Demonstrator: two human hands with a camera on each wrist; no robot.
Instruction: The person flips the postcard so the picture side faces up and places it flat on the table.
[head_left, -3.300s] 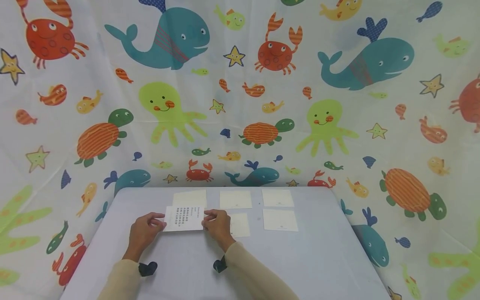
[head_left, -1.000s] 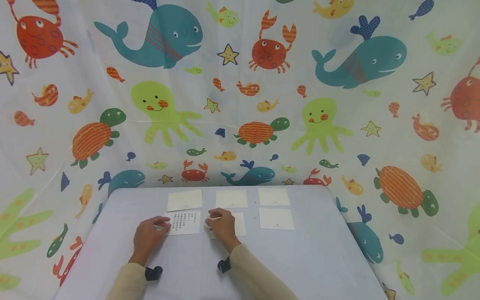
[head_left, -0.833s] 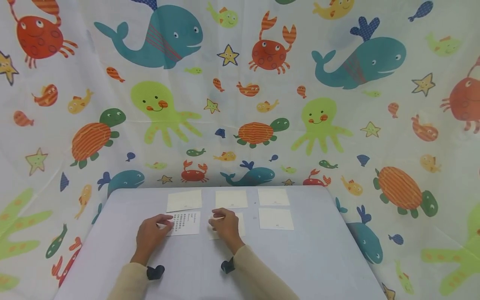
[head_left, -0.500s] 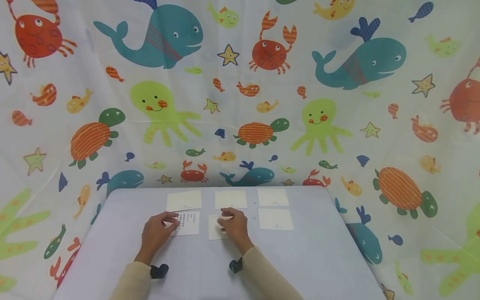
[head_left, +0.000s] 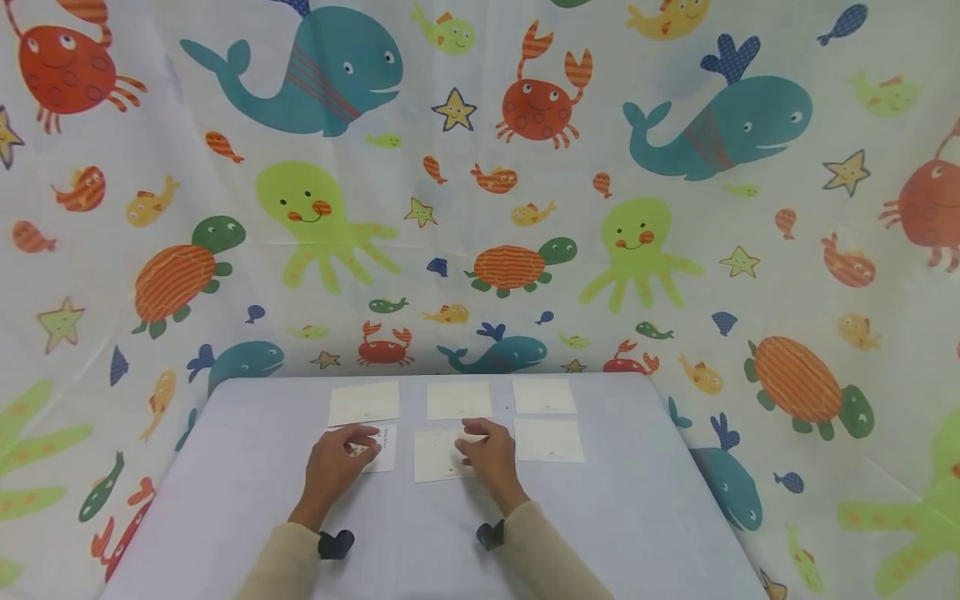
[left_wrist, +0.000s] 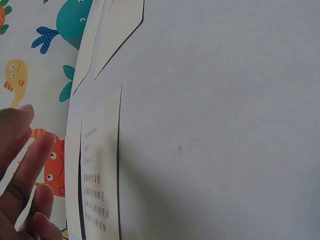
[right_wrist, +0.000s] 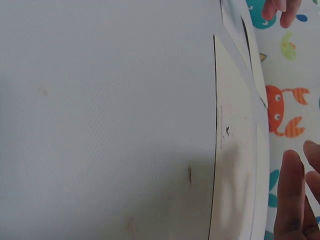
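Observation:
A white card with printed lines of text [head_left: 387,450] lies on the table at the front left of two rows of cards. My left hand [head_left: 337,468] hovers over it, hiding its left part; in the left wrist view the fingers [left_wrist: 25,175] are apart from the card's surface. My right hand [head_left: 491,462] is above the right part of the front middle cream card [head_left: 435,457], fingers loosely bent and holding nothing. A small dark mark [right_wrist: 227,131] shows on that card in the right wrist view.
Three cream cards form the back row: left [head_left: 364,403], middle [head_left: 459,401] and right [head_left: 544,396]. Another cream card [head_left: 550,440] lies at front right. The white-covered table [head_left: 637,517] ends against a curtain printed with sea animals [head_left: 480,208].
Both hands held the printed card at first; it now lies flat below the back left card. Since then both hands have drifted right, the left now covering most of its text.

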